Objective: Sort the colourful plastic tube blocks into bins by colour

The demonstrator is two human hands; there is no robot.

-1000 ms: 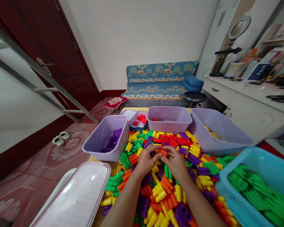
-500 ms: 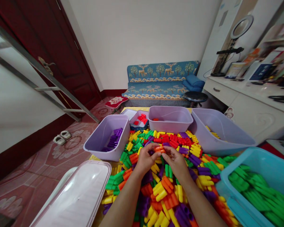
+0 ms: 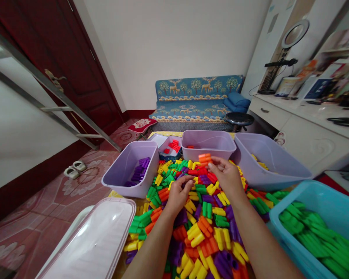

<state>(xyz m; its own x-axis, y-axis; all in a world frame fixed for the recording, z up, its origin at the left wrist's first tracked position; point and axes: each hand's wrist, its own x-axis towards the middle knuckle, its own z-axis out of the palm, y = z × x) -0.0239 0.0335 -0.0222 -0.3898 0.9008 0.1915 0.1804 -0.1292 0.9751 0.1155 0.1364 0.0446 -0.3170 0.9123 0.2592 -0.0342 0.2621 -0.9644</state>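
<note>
My right hand (image 3: 225,174) pinches an orange plastic toy block (image 3: 205,158), made of joined tubes, between thumb and fingers. It is raised over the far side of the pile, just in front of the middle lilac bin (image 3: 209,155). Lower and to the left, my left hand (image 3: 178,193) hovers over the loose blocks with fingers half curled and thumb apart; I see nothing in it. Beneath both hands spreads a heap of yellow, green, purple, red and orange blocks (image 3: 208,209). A few orange blocks (image 3: 190,147) lie inside the middle bin.
A left lilac bin (image 3: 154,170) has purple blocks, a small box (image 3: 170,158) red ones, a right lilac bin (image 3: 279,176) yellow ones. Green pieces fill part of a blue bin (image 3: 279,224) at right. A translucent lid (image 3: 93,240) lies at left; a sofa (image 3: 197,102) stands beyond.
Both hands were together around the orange block. The left hand has let go, and the right hand has carried the block forward and up towards the middle bin.
</note>
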